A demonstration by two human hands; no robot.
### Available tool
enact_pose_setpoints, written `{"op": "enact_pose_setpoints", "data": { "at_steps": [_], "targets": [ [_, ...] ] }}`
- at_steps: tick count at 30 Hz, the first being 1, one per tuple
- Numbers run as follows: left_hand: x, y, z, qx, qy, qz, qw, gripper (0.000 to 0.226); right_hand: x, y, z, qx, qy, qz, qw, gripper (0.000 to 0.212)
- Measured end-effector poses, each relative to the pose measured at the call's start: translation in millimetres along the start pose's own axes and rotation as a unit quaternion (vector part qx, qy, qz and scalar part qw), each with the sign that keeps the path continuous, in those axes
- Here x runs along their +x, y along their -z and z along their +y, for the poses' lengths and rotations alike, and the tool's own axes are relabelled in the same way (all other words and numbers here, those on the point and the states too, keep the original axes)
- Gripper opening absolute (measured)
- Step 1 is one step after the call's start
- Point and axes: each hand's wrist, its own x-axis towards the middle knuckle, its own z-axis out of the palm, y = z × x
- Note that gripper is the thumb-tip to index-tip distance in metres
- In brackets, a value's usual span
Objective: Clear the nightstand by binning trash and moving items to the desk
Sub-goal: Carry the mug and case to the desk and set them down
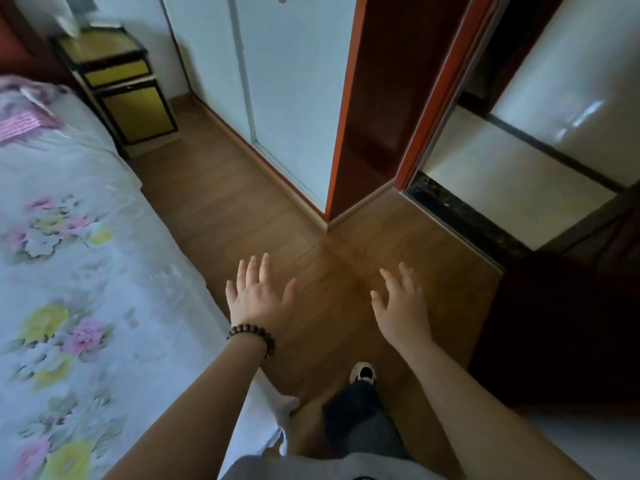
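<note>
The nightstand, yellow with black edges, stands far off at the top left beside the bed. Its top shows bare wood, with a blurred white object at its back left corner. My left hand is held out over the wooden floor, fingers spread, holding nothing; a dark bead bracelet sits on its wrist. My right hand is stretched out beside it, also spread and holding nothing. Both hands are well short of the nightstand. No desk or bin is in view.
A bed with a floral cover fills the left side. A white wardrobe with a red-brown side panel stands ahead. A doorway with a dark threshold opens at the right. A strip of wooden floor runs between the bed and the wardrobe up to the nightstand.
</note>
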Motion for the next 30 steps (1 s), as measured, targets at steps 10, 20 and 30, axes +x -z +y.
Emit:
{"op": "enact_pose_setpoints", "data": {
  "at_steps": [10, 20, 30],
  "targets": [
    [119.8, 0.3, 87.8, -0.017, 0.157, 0.056, 0.986, 0.073, 220.7, 48.3, -11.8, -0.011, 0.158, -0.078, 0.984, 0.051],
    [215.7, 17.9, 57.1, -0.019, 0.271, 0.078, 0.959, 0.074, 345.0, 2.8, -109.9, -0.003, 0.303, -0.11, 0.947, 0.049],
    [403.1, 69.3, -49.4, -0.03, 0.322, 0.093, 0.942, 0.075, 506.1, -64.1, -301.5, -0.019, 0.356, -0.12, 0.926, 0.05]
  ]
}}
